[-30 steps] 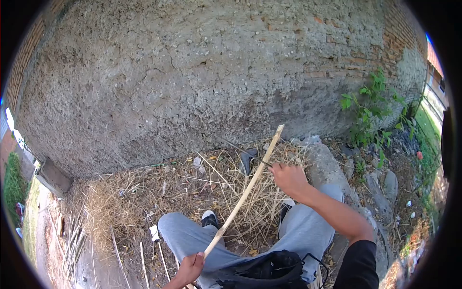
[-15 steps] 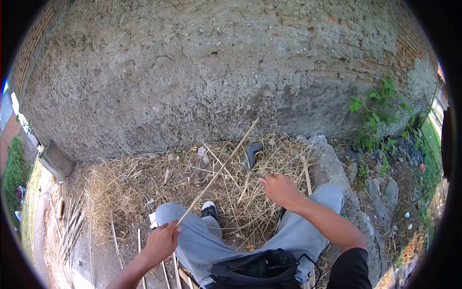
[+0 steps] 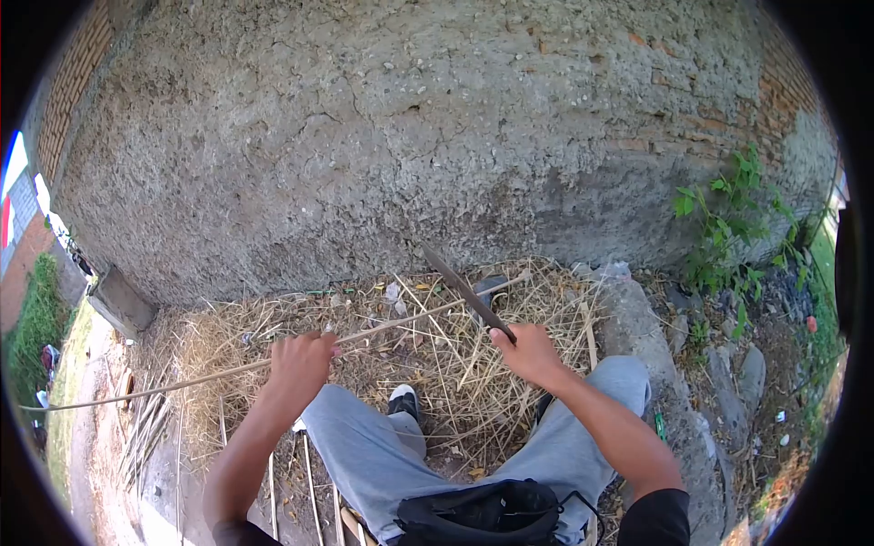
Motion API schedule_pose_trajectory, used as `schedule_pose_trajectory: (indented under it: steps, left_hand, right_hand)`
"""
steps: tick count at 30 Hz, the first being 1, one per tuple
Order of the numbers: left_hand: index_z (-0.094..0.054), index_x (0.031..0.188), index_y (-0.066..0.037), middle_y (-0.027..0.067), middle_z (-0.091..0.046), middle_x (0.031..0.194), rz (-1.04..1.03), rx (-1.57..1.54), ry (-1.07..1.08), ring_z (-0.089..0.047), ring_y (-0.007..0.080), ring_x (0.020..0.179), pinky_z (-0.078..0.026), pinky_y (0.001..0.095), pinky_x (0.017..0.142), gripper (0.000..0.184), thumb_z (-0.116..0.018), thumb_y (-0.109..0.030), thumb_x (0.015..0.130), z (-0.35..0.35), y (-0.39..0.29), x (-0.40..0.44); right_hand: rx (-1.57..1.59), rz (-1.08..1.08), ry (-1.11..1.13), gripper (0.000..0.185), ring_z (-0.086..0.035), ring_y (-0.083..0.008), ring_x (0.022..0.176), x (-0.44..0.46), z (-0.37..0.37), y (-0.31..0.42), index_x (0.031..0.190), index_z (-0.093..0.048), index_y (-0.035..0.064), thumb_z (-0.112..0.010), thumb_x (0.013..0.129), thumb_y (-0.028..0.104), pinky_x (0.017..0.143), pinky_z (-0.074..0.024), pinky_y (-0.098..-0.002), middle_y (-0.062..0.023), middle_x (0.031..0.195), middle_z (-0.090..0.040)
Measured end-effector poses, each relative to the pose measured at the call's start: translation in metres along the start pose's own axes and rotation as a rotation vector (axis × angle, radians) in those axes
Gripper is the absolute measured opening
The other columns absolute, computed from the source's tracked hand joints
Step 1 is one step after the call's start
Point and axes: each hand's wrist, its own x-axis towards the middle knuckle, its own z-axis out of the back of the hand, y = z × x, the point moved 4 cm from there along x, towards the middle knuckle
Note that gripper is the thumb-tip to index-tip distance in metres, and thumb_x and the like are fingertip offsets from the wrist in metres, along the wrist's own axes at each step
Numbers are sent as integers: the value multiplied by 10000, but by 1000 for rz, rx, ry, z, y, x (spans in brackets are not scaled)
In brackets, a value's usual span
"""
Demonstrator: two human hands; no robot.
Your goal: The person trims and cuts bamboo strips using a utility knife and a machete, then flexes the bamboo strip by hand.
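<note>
My left hand (image 3: 302,361) is closed around a long, thin cane strip (image 3: 196,382). The strip runs from the far left edge, through the fist, and up to the right in front of my knees. In my right hand (image 3: 531,353) is the handle of a long, dark-bladed machete (image 3: 460,289), its tip pointing up and left toward the wall. The blade crosses the strip near its right part; whether they touch I cannot tell.
A rough plastered wall (image 3: 364,164) rises in front. Straw and shavings (image 3: 209,346) cover the ground between my shoes (image 3: 403,399) and the wall. Split canes (image 3: 144,437) lie at left. A green plant (image 3: 733,223) grows at right, and a black bag (image 3: 482,511) sits at my waist.
The strip has swung from a steep diagonal to a flatter line reaching far left. My left hand has moved up. The machete blade now shows plainly, angled up-left over the strip.
</note>
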Motion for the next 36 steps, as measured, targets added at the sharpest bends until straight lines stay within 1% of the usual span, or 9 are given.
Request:
schedule_pose_trajectory:
  steps: [8,15,18,20,24,27,29,33,36]
  left_hand:
    - [-622,1001,-69,47,-560,833,-169,397,-356,-529,221,826,-393,350,760,234,-603,-99,770,-3,-36,19]
    - [-633,1029,-74,56,-560,816,-181,413,-217,-529,231,830,-389,372,775,256,-597,-82,776,-4,-49,40]
    - [-648,916,-75,39,-568,798,-239,507,-224,-537,210,853,-385,351,778,161,-611,-128,768,1,-61,52]
    - [-651,880,-78,37,-572,804,-262,507,-232,-536,205,856,-378,353,781,140,-629,-143,758,4,-68,61]
    - [-657,861,-92,43,-579,813,-253,498,-243,-537,208,859,-377,357,790,122,-639,-145,752,14,-73,73]
    - [-653,879,-99,48,-593,838,-222,401,-273,-544,217,863,-383,373,818,143,-644,-141,744,8,-63,78]
    - [-667,1031,-115,46,-605,855,-167,367,-287,-543,249,898,-377,422,862,218,-623,-160,823,-3,-57,73]
    - [-646,1089,-90,62,-622,875,-153,324,-282,-590,257,899,-420,435,841,261,-611,-152,838,-17,-56,56]
    - [-581,915,-65,67,-622,786,-163,319,-198,-647,237,736,-493,379,661,181,-577,-246,912,-26,-59,39]
  right_hand:
    - [37,50,43,369,-573,-353,543,9,-9,0,802,-633,-16,-552,941,316,579,-452,-452,-170,581,-576]
    - [60,88,78,342,-573,-350,548,9,-13,19,817,-632,-20,-564,933,295,575,-442,-457,-176,590,-578]
    - [95,108,86,324,-581,-347,552,12,-16,21,832,-637,-20,-571,926,283,580,-447,-459,-177,592,-581]
    - [102,118,39,344,-530,-251,478,15,-16,21,805,-636,-18,-598,924,303,511,-419,-395,-132,559,-551]
    - [209,13,31,349,-538,-224,479,24,-13,13,792,-641,-14,-618,909,314,517,-434,-384,-117,568,-569]
    - [292,-18,-192,310,-533,-177,474,34,5,9,826,-647,-3,-619,904,295,509,-431,-358,-74,568,-574]
    - [303,12,-288,298,-531,-176,472,37,9,3,831,-645,-2,-616,906,286,506,-425,-355,-69,569,-574]
    - [356,-16,-340,287,-523,-175,467,37,13,-5,809,-621,-6,-601,916,259,495,-408,-346,-66,557,-564]
    - [298,20,-324,302,-515,-189,460,28,16,5,787,-601,-16,-588,925,253,490,-402,-358,-90,542,-549]
